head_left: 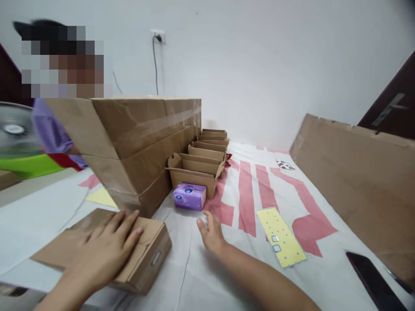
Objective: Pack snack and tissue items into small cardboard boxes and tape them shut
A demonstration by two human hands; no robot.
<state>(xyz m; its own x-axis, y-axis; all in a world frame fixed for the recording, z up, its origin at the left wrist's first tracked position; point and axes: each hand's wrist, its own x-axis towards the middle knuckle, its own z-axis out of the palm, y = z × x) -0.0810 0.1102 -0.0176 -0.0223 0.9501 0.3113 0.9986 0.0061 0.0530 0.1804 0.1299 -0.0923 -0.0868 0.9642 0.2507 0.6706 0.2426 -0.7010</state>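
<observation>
My left hand (108, 246) lies flat with its fingers spread over a brown cardboard box (152, 246) at the lower left. That box has a small slot in its end, and a flap reaches out to its left. Thumb and fingers apart, my right hand (210, 233) is just in front of a purple tissue pack (189, 196) and holds nothing. The pack rests on the cloth before the nearest of several open cardboard boxes (194, 168), which stand in a row running back to the wall.
Stacked closed cartons (136, 138) form a wall on the left; a person in a purple sleeve (53, 127) is behind it. A tall cardboard sheet (353, 181) borders the right. A yellow patterned card (282, 237) and a phone (372, 280) lie on the red-and-white cloth (248, 198).
</observation>
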